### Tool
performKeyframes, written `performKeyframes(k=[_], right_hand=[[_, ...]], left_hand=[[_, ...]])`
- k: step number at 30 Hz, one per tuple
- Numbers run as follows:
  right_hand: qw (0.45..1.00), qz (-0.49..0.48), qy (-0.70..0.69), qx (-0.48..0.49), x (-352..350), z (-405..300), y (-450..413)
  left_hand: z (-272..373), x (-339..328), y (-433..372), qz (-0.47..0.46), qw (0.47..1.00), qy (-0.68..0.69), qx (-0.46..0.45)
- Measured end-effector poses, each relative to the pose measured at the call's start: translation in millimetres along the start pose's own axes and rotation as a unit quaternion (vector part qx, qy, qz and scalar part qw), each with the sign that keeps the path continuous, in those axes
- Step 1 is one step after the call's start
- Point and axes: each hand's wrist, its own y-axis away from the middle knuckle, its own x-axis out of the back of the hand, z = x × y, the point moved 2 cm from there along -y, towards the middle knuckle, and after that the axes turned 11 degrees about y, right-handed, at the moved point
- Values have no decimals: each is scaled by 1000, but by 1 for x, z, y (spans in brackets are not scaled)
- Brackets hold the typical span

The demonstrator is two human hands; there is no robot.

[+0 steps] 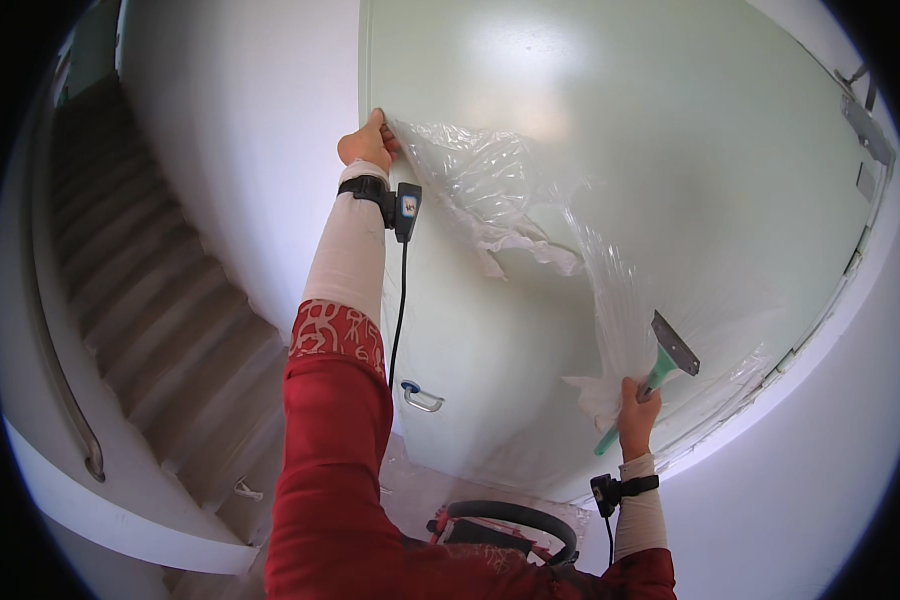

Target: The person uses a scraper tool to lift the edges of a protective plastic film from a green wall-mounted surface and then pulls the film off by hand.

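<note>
A pale green door (690, 142) stands before me, with clear plastic film (487, 176) hanging from it in crumpled, partly loosened folds. At the door's left edge, my left hand (369, 142) pinches an upper corner of the film. Lower on the right, my right hand (637, 412) is closed around a scraper (664, 360) with a green handle and a wide metal blade, the blade pointing up. A stretched strand of film (607, 292) runs down to that hand; whether the fingers also grip it is hidden.
A lever handle (422, 399) sits low on the door's left side. Stairs (165, 300) descend at left beside a metal handrail (60, 360). Below me is a red-framed object with a black padded bar (514, 510). A door closer (866, 129) shows at upper right.
</note>
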Motion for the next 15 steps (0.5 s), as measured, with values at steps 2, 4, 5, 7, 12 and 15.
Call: performKeyframes(k=[2,4,5,7,12,15], right_hand=[[1000,0,2,10,-1,0,0],[1000,9,-4,15,-2,1,-1],[1000,9,-4,16,-2,1,0],[1000,9,-7,16,-3,1,0],[1000,14,4,13,-1,3,0],[1000,12,2,14,-1,0,1]], left_hand=[[1,-3,-5,-14,1000,0,2],[-3,-4,-11,-5,994,101,41],[-5,-2,-13,-4,994,102,41],[-8,-1,-16,-21,991,118,51],[-19,10,-6,-3,982,186,45],[-15,14,-4,29,980,186,65]])
